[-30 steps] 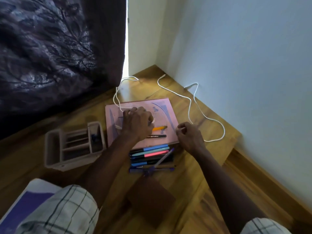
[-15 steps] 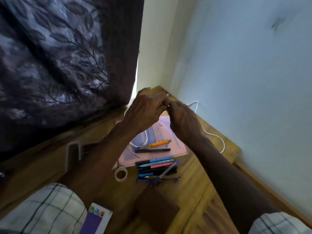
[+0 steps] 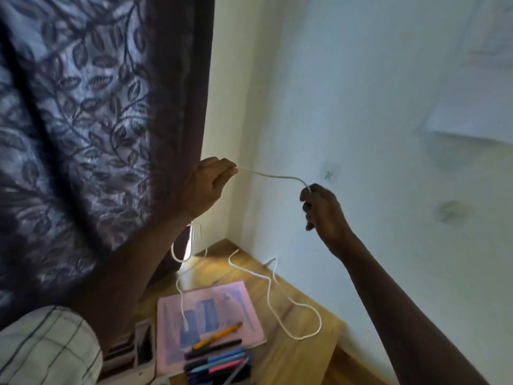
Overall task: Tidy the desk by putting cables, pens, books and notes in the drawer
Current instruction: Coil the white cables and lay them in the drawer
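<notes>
The wooden table (image 3: 299, 357) fits into the room's corner. A pink notebook (image 3: 236, 298) lies flat at its middle. A row of coloured pens (image 3: 219, 362) lies side by side along the notebook's near edge. A white cable (image 3: 320, 325) loops over the far-right part. A pale desk organiser (image 3: 141, 348) stands at the left.

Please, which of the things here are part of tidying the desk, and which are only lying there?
For the job:
white cable, held by left hand and right hand; pink book; orange pen; black pen; coloured pens.

Just lying about:
desk organiser; curtain.
</notes>
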